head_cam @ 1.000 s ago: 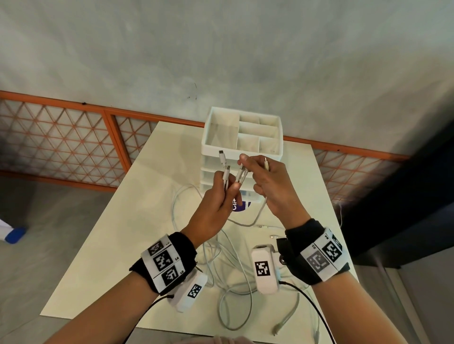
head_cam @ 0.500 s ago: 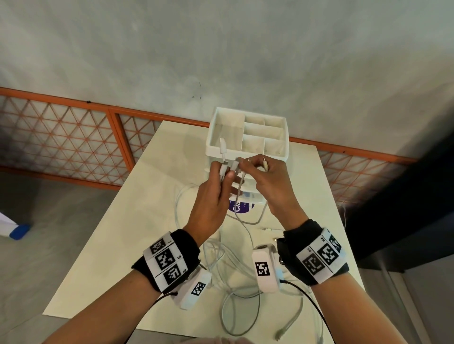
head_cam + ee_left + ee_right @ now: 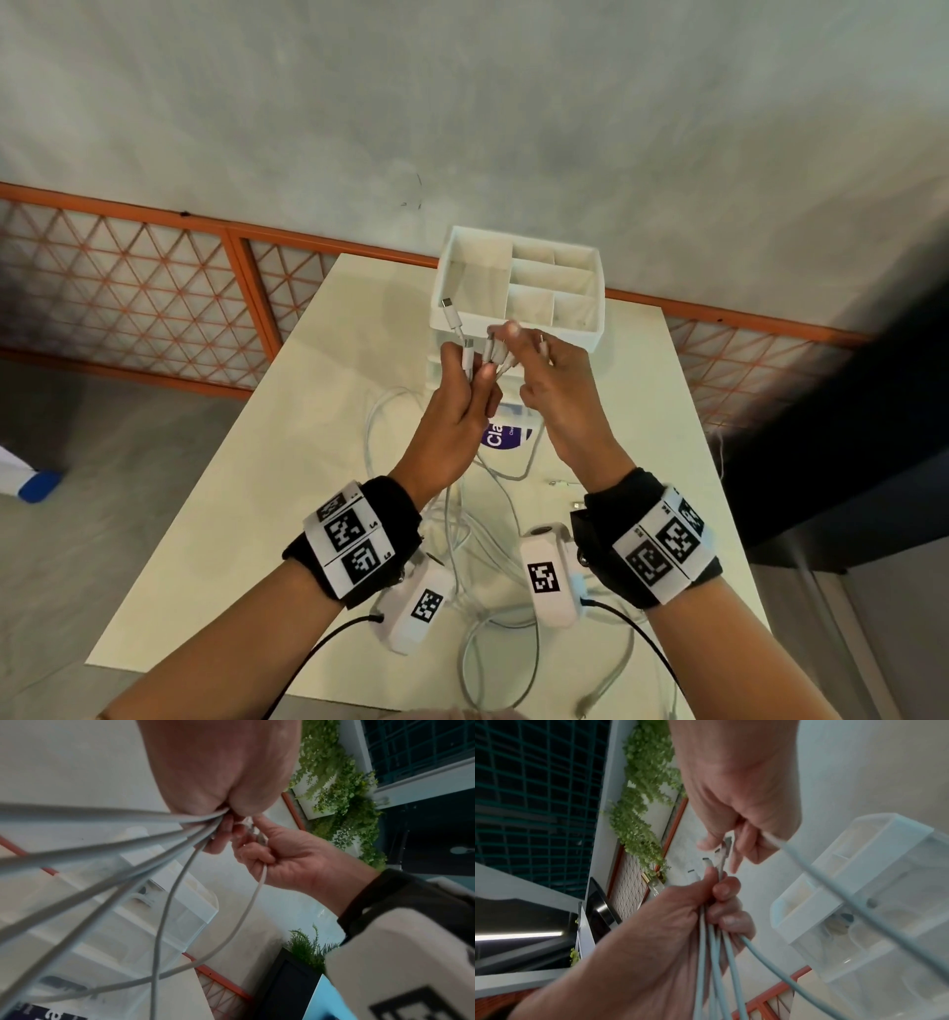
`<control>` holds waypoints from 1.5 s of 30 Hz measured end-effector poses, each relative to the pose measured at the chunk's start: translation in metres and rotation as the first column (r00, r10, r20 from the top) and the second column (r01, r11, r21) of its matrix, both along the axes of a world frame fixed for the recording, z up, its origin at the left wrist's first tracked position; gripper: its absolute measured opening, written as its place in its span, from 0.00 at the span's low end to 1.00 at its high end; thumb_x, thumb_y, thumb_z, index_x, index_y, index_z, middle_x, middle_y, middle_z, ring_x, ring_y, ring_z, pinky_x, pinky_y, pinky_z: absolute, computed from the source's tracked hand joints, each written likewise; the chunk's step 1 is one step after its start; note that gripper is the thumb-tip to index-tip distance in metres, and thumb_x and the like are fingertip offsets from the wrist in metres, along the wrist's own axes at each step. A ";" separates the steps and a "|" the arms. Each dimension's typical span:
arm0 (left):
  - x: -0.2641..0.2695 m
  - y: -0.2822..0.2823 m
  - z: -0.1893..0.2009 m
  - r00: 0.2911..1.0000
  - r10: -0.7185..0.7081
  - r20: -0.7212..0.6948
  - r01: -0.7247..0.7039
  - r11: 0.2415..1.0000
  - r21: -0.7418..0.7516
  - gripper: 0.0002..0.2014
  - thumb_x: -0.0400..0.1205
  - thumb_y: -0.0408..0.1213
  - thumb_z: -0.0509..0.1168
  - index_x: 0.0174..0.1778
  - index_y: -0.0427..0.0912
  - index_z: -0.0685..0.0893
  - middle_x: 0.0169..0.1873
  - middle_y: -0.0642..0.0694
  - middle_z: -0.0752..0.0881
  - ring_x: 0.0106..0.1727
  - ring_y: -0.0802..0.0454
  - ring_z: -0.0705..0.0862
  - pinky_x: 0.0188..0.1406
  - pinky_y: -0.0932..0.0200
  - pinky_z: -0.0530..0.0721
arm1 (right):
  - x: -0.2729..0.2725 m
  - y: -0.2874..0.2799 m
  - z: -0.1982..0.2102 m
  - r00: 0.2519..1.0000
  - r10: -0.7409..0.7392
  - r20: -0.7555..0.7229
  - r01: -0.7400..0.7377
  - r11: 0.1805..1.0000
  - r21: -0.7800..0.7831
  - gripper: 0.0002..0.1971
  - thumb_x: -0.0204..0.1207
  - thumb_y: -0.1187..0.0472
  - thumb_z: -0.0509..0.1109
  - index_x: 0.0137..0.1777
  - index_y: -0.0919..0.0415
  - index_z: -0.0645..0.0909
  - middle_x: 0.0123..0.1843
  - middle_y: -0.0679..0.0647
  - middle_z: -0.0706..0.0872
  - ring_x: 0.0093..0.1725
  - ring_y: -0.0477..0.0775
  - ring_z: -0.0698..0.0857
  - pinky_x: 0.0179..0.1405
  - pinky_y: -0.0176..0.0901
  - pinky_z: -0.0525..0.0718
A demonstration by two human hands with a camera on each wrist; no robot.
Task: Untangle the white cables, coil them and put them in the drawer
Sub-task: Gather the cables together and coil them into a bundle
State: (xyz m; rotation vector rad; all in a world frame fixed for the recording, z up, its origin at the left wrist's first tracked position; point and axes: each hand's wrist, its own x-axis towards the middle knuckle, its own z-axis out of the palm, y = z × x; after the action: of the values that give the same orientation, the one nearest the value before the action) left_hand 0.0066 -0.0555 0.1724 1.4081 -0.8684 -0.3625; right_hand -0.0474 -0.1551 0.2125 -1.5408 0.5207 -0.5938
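My left hand [image 3: 475,370] grips several white cable ends upright in front of the white drawer unit [image 3: 565,333]. Their connectors [image 3: 452,314] stick up above the fist. The right hand [image 3: 518,340] is right beside it, thumb and forefinger pinching one connector of the bundle. In the right wrist view the left hand [image 3: 716,882] squeezes the cables [image 3: 713,953], and the right hand [image 3: 721,845] also holds another cable [image 3: 808,866] in its curled fingers. The left wrist view shows the bundle [image 3: 128,845] fanning from my palm and that single cable [image 3: 246,902] hanging from the right hand [image 3: 252,833].
The rest of the white cables [image 3: 477,539] hang down and lie tangled on the pale table [image 3: 231,514], with a loop [image 3: 493,668] near the front edge. A blue-labelled item [image 3: 495,437] lies at the foot of the drawer unit. An orange lattice fence [image 3: 128,288] runs behind.
The two hands came together. The right hand's fingers moved onto the connectors standing up from the left hand's bundle. The cables on the table shifted slightly.
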 end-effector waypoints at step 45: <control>0.015 0.008 0.021 0.982 -0.154 -0.107 0.169 0.974 0.150 0.12 0.90 0.35 0.45 0.53 0.36 0.73 0.26 0.51 0.75 0.23 0.65 0.76 0.21 0.73 0.69 | 0.026 -0.004 -0.017 0.979 0.183 0.094 -0.200 0.952 0.231 0.15 0.85 0.56 0.57 0.53 0.67 0.81 0.32 0.48 0.77 0.37 0.47 0.77 0.45 0.42 0.78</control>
State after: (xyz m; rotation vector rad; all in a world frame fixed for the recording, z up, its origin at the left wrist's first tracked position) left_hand 0.0217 -0.0475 0.1936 1.4569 -0.8943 -0.6302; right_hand -0.0217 -0.1595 0.1957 -1.3171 0.3677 -0.4179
